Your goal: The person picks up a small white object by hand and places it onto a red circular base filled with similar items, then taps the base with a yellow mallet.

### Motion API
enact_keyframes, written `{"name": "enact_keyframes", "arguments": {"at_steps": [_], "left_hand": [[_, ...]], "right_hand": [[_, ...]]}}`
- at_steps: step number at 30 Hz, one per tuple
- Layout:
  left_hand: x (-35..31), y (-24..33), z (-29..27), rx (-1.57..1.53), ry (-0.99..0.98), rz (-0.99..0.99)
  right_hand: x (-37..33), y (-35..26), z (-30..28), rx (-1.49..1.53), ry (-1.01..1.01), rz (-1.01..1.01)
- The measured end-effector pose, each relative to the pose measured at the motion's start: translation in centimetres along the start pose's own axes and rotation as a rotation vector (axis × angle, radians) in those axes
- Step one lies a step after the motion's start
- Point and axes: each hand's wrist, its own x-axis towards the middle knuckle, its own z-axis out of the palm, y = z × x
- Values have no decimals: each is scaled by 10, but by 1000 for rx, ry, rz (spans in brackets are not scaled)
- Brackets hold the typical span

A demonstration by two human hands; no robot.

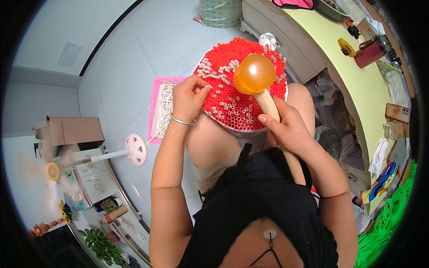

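A round container packed with upright red tubes (222, 48) rests at my lap. Small white pieces (220, 107) stick up from many of the tubes. My left hand (190, 96) is at the left edge of the tubes, thumb and fingertips pinched on a small white piece (208, 87). My right hand (290, 125) is wrapped round the wooden handle of a mallet (255, 75). Its rounded amber head is over the tubes and hides some of them. The handle's lower end reaches my black top. Beside my left wrist stands a pink basket (170, 79) of loose white pieces.
A pedestal fan (71, 159) with a round base stands at left. A pale yellow counter (328, 33) curves along the right, bearing a phone (397, 113) and a dark red cup (370, 54). Green cord (389, 223) lies at lower right. A green patterned bin (220, 12) stands at the back.
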Motion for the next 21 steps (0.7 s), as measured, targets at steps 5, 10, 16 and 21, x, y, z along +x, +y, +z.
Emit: {"name": "enact_keyframes", "arguments": {"at_steps": [5, 10, 16, 21], "left_hand": [[0, 19, -1, 211, 1, 132], [9, 21, -4, 271, -74, 213], [-4, -46, -37, -169, 358, -100], [-24, -204, -46, 723, 99, -401]], "right_hand": [[2, 0, 0, -5, -11, -3], [7, -15, 10, -104, -40, -3], [19, -59, 32, -343, -64, -265], [35, -53, 49, -718, -36, -306]]}}
